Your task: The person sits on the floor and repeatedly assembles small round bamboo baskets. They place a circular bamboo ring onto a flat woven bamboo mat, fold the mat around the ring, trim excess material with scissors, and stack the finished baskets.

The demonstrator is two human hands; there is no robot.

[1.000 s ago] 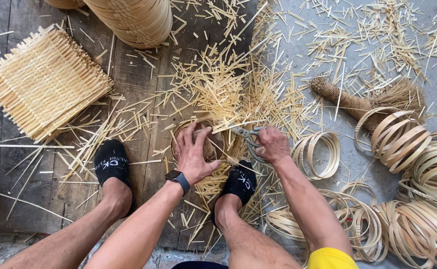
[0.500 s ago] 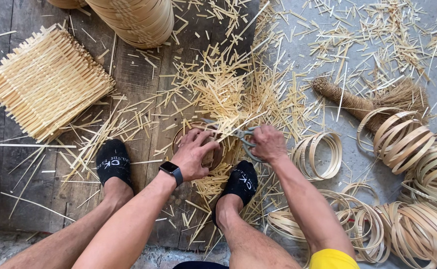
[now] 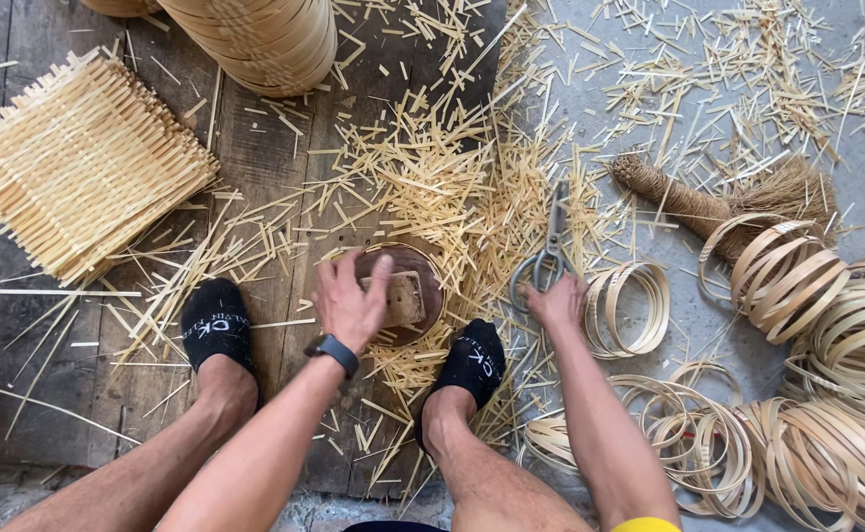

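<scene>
Bamboo craft workshop: strip offcuts (image 3: 432,187), hoops (image 3: 827,325), woven mats (image 3: 77,167).

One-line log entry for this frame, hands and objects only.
left hand: on small wooden block atop round brown disc | right hand: grips metal scissors | floor: pale bamboo offcuts
</scene>
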